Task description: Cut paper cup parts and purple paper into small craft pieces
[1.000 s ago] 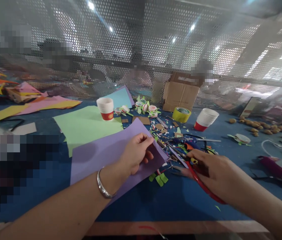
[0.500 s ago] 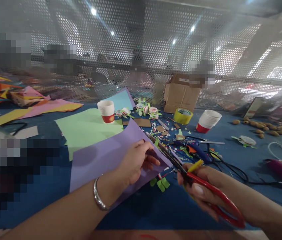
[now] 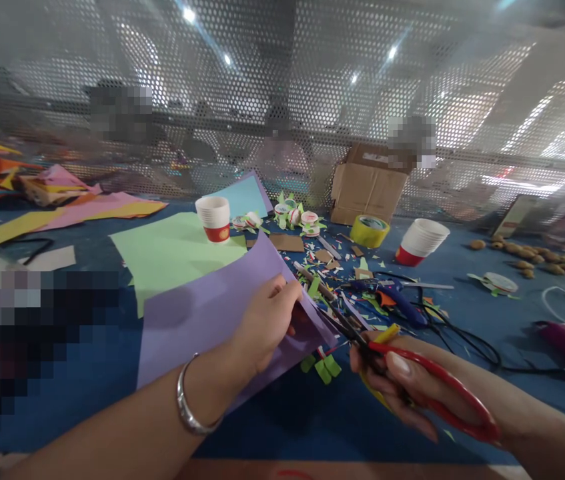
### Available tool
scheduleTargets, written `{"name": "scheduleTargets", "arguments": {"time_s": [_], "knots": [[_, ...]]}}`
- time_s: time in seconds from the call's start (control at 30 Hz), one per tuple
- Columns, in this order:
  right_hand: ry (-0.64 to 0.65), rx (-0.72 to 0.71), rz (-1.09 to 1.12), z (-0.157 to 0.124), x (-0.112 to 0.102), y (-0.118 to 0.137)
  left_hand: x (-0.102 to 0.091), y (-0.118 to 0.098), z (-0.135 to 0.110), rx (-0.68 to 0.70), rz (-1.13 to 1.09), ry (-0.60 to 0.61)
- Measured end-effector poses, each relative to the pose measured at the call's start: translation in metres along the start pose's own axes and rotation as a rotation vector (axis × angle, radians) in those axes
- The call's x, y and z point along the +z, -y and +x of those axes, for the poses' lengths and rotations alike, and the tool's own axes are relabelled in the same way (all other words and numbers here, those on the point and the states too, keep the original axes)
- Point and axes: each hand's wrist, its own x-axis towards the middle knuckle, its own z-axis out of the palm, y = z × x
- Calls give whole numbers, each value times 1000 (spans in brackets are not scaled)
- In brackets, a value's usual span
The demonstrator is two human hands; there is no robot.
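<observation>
My left hand (image 3: pixel 269 320) grips a purple sheet of paper (image 3: pixel 192 327) close to its right edge, with the fingertips partly hidden behind it. A silver bangle (image 3: pixel 185 397) circles that wrist. In my right hand (image 3: pixel 402 380) is a pair of red-handled scissors (image 3: pixel 442 373). Their dark blades are parted and meet the purple sheet's right edge, beside my left fingers. A yellow piece (image 3: pixel 386 335) sticks up by the scissors' pivot; its kind I cannot make out. Below the blades lie small green paper pieces (image 3: pixel 327 368). A light green sheet (image 3: pixel 172 250) rests partly under the purple one.
Paper scraps (image 3: pixel 332 267) litter the middle of the table. Paper cups (image 3: pixel 213 219) are stacked at left, and more cups (image 3: pixel 419 241) at right. Yellow tape (image 3: pixel 369 231), a cardboard box (image 3: pixel 369 190), a blue glue gun (image 3: pixel 402 303) with black cable and walnut-like brown things (image 3: pixel 537 255) surround them.
My left hand has shifted slightly left and its fingers have closed in on the paper. The scissors have opened, their blades now at the sheet's edge. The view has shifted slightly.
</observation>
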Motion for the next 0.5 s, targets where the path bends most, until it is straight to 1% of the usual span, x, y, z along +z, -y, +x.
{"name": "scheduleTargets", "arguments": {"time_s": [0.13, 0.33, 0.5], "knots": [[32, -48, 31, 3, -5, -4, -1, 1, 2, -5, -3, 21], [80, -27, -11, 2, -8, -6, -1, 3, -2, -22, -126, 81], [100, -33, -56, 4, -5, -5, -7, 6, -9, -27, -181, 89]]}}
